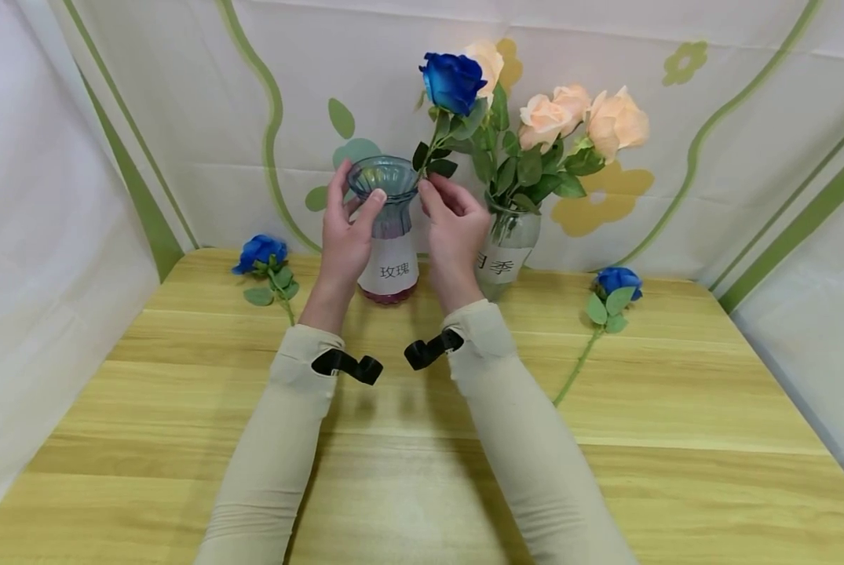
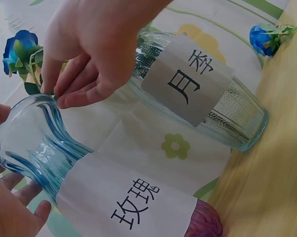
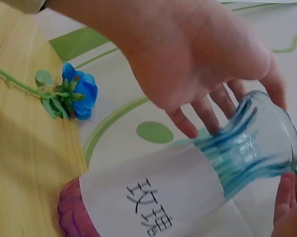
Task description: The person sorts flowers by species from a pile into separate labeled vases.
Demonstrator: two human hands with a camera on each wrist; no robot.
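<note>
My left hand grips the flared neck of a blue-to-purple glass vase, thumb at the rim and the other fingers round the far side. A white paper label with Chinese characters wraps the vase, which stands on the table. At the right of its rim, my right hand pinches the stem of a blue rose. The bloom leans up above the vase mouth, leaves just over the fingertips. The stem's lower end is hidden behind the fingers. Inside the vase no flower shows.
Close to the right stands a clear glass vase with several peach roses and its own label. Single blue roses lie on the wooden table, one rose at left and another rose at right. A patterned cloth hangs behind.
</note>
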